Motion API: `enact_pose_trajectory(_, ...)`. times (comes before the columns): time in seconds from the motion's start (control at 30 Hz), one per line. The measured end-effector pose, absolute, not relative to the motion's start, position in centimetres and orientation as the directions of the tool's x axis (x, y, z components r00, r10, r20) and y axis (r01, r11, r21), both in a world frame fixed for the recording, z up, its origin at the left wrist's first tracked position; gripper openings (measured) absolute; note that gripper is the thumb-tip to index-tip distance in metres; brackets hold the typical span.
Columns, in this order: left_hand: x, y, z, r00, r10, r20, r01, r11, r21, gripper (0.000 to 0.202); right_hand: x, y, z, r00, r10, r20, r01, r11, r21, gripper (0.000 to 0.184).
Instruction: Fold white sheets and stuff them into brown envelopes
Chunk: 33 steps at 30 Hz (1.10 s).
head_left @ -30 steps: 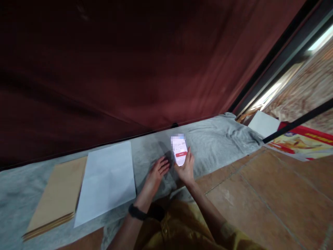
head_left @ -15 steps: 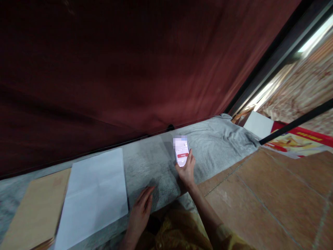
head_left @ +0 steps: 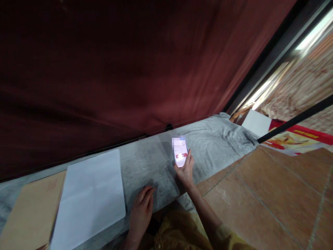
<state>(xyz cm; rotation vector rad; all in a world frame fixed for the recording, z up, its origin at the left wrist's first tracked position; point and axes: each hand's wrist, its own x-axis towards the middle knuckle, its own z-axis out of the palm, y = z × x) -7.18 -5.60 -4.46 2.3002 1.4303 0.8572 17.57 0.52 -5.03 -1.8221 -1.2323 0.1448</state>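
My right hand (head_left: 186, 171) grips a lit phone (head_left: 180, 150) with a white screen and a red band, held upright over the grey cloth (head_left: 215, 139). My left hand (head_left: 142, 208) lies flat on the cloth near its front edge, fingers stretched out and holding nothing. A white sheet of paper (head_left: 91, 196) lies on the cloth just left of that hand. Further left, a stack of brown envelopes (head_left: 28, 215) lies beside the sheet.
A dark red curtain (head_left: 117, 69) hangs behind the cloth. Terracotta floor tiles (head_left: 265, 201) spread to the right. A white sheet (head_left: 256, 122) and a red and yellow printed poster (head_left: 293, 137) lie at the far right, crossed by a black bar (head_left: 296, 119).
My left hand has drawn back from beside the phone to the near edge of the cloth and settled flat. The view has shifted right; the phone stays in my right hand.
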Motion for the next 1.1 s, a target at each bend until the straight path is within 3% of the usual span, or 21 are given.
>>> enact_pose_trajectory(1.1, -7.03, -5.58, -4.03, 0.326, 0.895, 0.305, 0.709, -0.445, 0.547, 0.031, 17.57, 0.44, -4.97, 0.489, 0.792, 0.366, 0.685, -0.089, -0.724, 0.096)
